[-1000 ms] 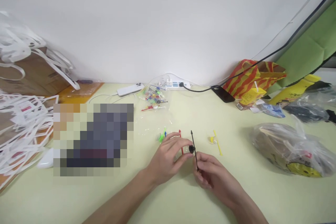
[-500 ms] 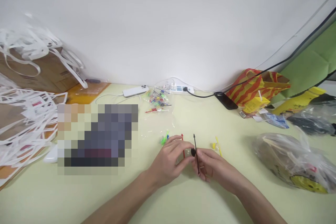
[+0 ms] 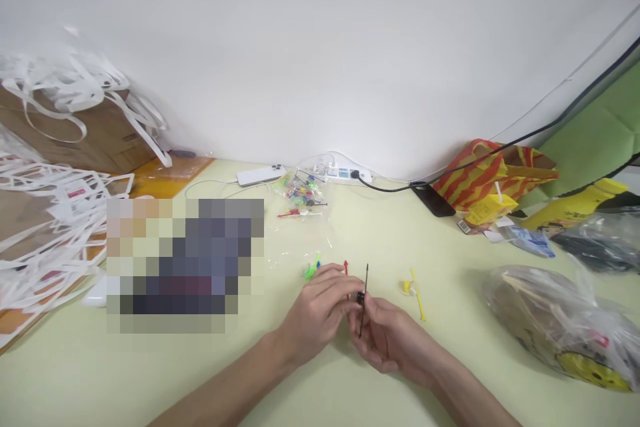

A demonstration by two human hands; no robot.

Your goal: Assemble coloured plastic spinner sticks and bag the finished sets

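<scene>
Evidently, the thin black stick [image 3: 367,275] sits between both hands, above the table [image 3: 325,397].
From my remote seat, I see the right hand [image 3: 397,333] with fingers clamped on the stick, the left hand [image 3: 317,307] with thumb and forefinger pinched on the black knob [image 3: 361,297]; whether knob and stick are joined, I can't quite tell. I'd grip close to the knob, lest the stick bend. Beyond lie a red stick [image 3: 347,270] and a yellow stick [image 3: 421,300].
</scene>
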